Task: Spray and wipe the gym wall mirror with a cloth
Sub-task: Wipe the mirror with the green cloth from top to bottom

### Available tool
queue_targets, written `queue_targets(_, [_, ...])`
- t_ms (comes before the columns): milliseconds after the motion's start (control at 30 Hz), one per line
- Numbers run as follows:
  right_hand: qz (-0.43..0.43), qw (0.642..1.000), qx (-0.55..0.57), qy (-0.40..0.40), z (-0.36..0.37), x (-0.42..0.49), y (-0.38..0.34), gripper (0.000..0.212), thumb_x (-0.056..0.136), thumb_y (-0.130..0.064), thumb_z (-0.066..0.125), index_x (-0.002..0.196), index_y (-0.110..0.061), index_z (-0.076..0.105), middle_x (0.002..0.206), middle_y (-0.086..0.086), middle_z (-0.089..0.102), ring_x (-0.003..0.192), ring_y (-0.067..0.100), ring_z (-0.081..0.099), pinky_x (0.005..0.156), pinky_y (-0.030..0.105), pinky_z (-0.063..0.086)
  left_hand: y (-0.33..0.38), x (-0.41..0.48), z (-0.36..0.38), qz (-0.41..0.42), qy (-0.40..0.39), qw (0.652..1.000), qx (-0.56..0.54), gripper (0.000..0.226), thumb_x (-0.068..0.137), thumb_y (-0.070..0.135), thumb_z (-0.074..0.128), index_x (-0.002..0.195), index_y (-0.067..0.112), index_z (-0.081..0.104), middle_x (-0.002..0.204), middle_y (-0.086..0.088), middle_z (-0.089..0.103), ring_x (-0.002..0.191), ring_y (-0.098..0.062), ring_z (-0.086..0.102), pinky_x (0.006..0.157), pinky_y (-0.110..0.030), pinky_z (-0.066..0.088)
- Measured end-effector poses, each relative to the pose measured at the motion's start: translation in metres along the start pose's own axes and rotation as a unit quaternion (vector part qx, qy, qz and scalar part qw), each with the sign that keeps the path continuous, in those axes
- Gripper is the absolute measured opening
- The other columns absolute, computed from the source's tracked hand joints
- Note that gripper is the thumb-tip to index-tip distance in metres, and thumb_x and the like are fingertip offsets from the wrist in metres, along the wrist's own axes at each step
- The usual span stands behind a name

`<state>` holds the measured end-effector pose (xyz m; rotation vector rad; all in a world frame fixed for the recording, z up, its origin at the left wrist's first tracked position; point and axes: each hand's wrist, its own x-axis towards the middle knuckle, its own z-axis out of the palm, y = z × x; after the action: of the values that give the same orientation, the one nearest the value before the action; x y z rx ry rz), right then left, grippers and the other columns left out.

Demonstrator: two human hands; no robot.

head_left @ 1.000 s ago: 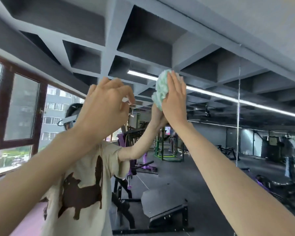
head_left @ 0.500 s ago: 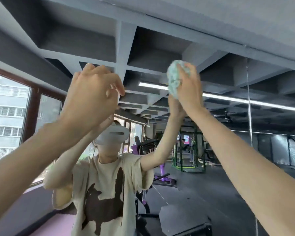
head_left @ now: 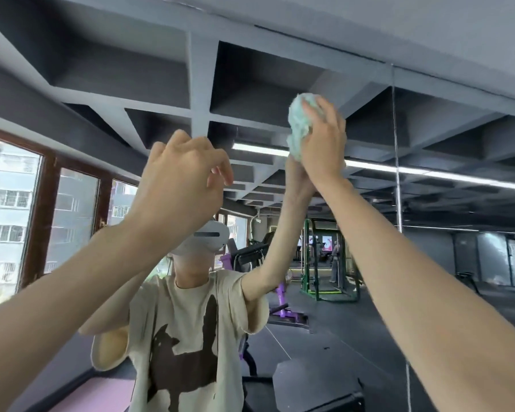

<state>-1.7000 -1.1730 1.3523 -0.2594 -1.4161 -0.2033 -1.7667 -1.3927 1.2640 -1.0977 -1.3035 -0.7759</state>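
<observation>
Cloth [head_left: 298, 127] pressed to mirror [head_left: 434, 263] under right hand [head_left: 324, 144]; left hand [head_left: 179, 185] loosely curled.

The right hand [head_left: 324, 144] slides the cloth [head_left: 299, 126] up the mirror [head_left: 458, 129] and rightward. It is clear of the reflected light strip [head_left: 259, 150] and nearer the seam [head_left: 394, 129]. The view tips up, so the reflected headset [head_left: 208, 236] shows fully, and the left hand [head_left: 182, 182] sits further right.
</observation>
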Motion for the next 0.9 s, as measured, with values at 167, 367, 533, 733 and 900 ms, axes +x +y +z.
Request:
queue_targets(167, [-0.128, 0.99, 0.041, -0.053, 0.007, -0.052, -0.05, 0.036, 0.094, -0.033, 0.04, 0.118, -0.023, 0.065, 0.144, 0.001, 0.046, 0.139, 0.029, 0.028, 0.117, 0.049, 0.008, 0.012, 0.01, 0.008, -0.013, 0.007, 1.0, -0.007, 0.029, 0.073, 0.006, 0.044, 0.071, 0.023, 0.067, 0.075, 0.006, 0.054, 0.079, -0.023, 0.045, 0.074, -0.035, 0.034])
queue_targets(367, [-0.026, 0.997, -0.072, 0.004, -0.015, 0.008, 0.031, 0.044, 0.096, -0.03, 0.041, 0.138, -0.022, 0.049, 0.154, 0.01, 0.029, 0.143, 0.031, 0.021, 0.118, 0.044, 0.003, 0.022, 0.012, 0.011, -0.012, 0.011, 1.0, 0.002, 0.027, 0.075, -0.002, 0.053, 0.071, 0.021, 0.067, 0.078, 0.003, 0.058, 0.08, -0.02, 0.044, 0.074, -0.036, 0.036])
queue_targets(533, [-0.056, 0.995, 0.084, 0.013, -0.003, -0.03, -0.006, 0.045, 0.086, -0.002, 0.054, 0.131, -0.006, 0.055, 0.136, 0.007, 0.052, 0.132, 0.022, 0.038, 0.116, 0.036, 0.025, 0.025, 0.018, 0.013, -0.04, 0.004, 0.999, -0.014, 0.028, 0.076, 0.003, 0.048, 0.072, 0.023, 0.066, 0.08, 0.006, 0.055, 0.085, -0.019, 0.042, 0.08, -0.042, 0.042])
queue_targets(733, [-0.29, 0.95, 0.047, -0.11, -0.02, -0.062, 0.039, 0.05, 0.091, -0.009, 0.037, 0.137, -0.023, 0.05, 0.143, -0.007, 0.045, 0.136, 0.01, 0.032, 0.112, 0.035, 0.035, 0.033, 0.025, 0.013, -0.09, -0.034, 0.995, -0.032, 0.032, 0.075, -0.001, 0.049, 0.072, 0.028, 0.062, 0.084, 0.003, 0.056, 0.094, -0.025, 0.047, 0.085, -0.04, 0.04])
queue_targets(900, [0.022, 0.998, 0.05, 0.031, -0.004, -0.006, 0.015, 0.045, 0.088, -0.009, 0.06, 0.133, -0.013, 0.056, 0.14, 0.003, 0.051, 0.133, 0.023, 0.04, 0.115, 0.037, 0.029, 0.035, 0.015, 0.0, -0.104, -0.035, 0.994, -0.003, 0.031, 0.072, -0.004, 0.049, 0.073, 0.02, 0.068, 0.083, 0.002, 0.06, 0.095, -0.025, 0.048, 0.087, -0.043, 0.042])
